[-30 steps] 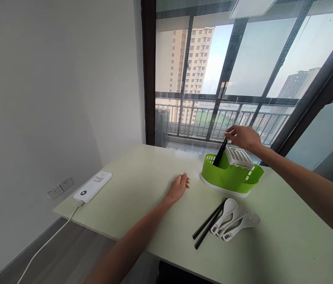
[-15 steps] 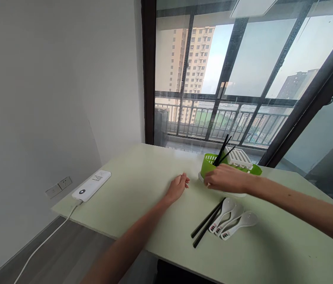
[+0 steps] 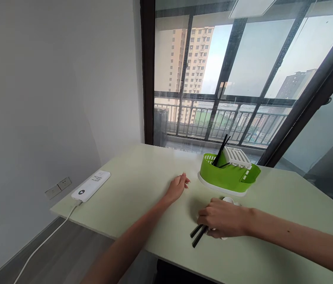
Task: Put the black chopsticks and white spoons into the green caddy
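My right hand [image 3: 222, 219] lies palm down on the table over a pair of black chopsticks [image 3: 197, 235] and the white spoons [image 3: 228, 200]. Its fingers curl onto the chopsticks, whose near ends stick out to the left, still flat on the table. Only the tip of one spoon shows behind the hand. My left hand [image 3: 178, 184] rests loosely on the pale green table [image 3: 142, 185], holding nothing. Behind both hands stands a green cutlery caddy [image 3: 225, 178] with a white slotted insert [image 3: 239, 157]. Several black chopsticks [image 3: 221, 150] lean in its left compartment.
A white power strip [image 3: 91, 185] lies at the table's left edge, its cable hanging to the floor. Wall sockets [image 3: 58, 187] sit low on the white wall. Large windows with a balcony railing rise right behind the table.
My right hand has left the chopsticks standing in the caddy, come back toward me and dropped onto the chopsticks and spoons on the table. My left hand has stayed put.
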A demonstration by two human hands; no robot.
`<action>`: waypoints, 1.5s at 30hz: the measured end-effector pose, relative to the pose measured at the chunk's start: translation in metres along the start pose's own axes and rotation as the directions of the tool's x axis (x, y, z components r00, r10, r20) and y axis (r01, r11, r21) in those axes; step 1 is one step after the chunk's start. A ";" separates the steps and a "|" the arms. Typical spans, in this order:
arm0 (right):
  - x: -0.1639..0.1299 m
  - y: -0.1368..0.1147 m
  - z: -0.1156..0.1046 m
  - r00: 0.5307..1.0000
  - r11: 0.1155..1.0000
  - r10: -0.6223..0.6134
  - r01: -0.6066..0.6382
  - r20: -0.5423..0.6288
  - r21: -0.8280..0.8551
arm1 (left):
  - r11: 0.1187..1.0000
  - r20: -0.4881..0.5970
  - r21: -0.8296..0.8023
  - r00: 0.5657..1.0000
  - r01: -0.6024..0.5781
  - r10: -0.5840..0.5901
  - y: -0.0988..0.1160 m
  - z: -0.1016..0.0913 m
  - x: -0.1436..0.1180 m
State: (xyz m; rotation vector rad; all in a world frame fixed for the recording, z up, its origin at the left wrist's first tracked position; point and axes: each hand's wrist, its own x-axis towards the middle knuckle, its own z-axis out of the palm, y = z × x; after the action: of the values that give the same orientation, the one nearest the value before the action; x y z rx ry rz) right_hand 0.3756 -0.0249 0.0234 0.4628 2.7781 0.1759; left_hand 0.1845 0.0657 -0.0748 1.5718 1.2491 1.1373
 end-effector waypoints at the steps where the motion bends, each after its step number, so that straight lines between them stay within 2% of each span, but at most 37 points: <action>1: 0.001 -0.002 0.002 1.000 1.000 -0.012 0.012 -0.005 0.006 | 1.000 0.001 0.001 1.000 -0.001 0.001 0.000 0.000 0.000; 8: 0.013 -0.010 0.017 0.994 0.993 -0.090 0.085 -0.067 -0.080 | 1.000 0.001 0.004 1.000 0.000 0.000 0.001 0.000 0.001; 16: 0.024 -0.015 0.014 0.984 0.980 -0.151 0.137 -0.095 -0.141 | 1.000 0.028 -0.001 1.000 -0.002 0.002 0.003 -0.001 -0.001; 20: 0.023 -0.012 0.006 0.983 0.975 -0.151 0.130 -0.109 -0.183 | 1.000 0.052 -0.016 0.999 -0.014 0.015 0.003 0.000 -0.001; 24: 0.019 -0.005 -0.015 0.982 0.959 -0.125 0.083 -0.141 -0.271 | 0.999 0.115 -0.039 0.993 -0.007 0.012 0.003 0.000 -0.001; 28: 0.018 -0.003 -0.031 0.974 0.944 -0.112 0.042 -0.198 -0.326 | 0.996 0.240 -0.070 0.970 0.061 -0.042 0.007 -0.002 -0.003; 33: 0.020 -0.007 -0.027 0.963 0.928 -0.104 0.003 -0.250 -0.372 | 0.976 0.352 -0.097 0.924 0.194 -0.149 0.020 -0.014 -0.008; 35: 0.020 -0.007 -0.023 0.961 0.924 -0.097 -0.009 -0.258 -0.382 | 0.948 0.430 -0.158 0.884 0.276 -0.185 0.025 -0.021 -0.010; 39: 0.021 -0.002 -0.020 0.954 0.919 -0.068 -0.054 -0.290 -0.392 | 0.819 0.577 -0.336 0.789 0.465 -0.212 0.032 -0.030 -0.012; 41: 0.020 0.001 -0.021 0.954 0.923 -0.056 -0.063 -0.293 -0.381 | 0.793 0.576 -0.368 0.789 0.485 -0.214 0.031 -0.031 -0.012; 45: 0.014 0.010 -0.024 0.958 0.955 0.026 -0.107 -0.284 -0.277 | 0.764 0.509 -0.444 0.834 0.467 -0.213 0.025 -0.028 -0.008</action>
State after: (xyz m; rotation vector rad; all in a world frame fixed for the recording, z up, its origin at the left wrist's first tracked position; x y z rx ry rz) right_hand 0.3580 -0.0126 0.0432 0.4885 2.9363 0.7053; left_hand 0.1632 0.0553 -0.0451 1.0057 0.7649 0.7489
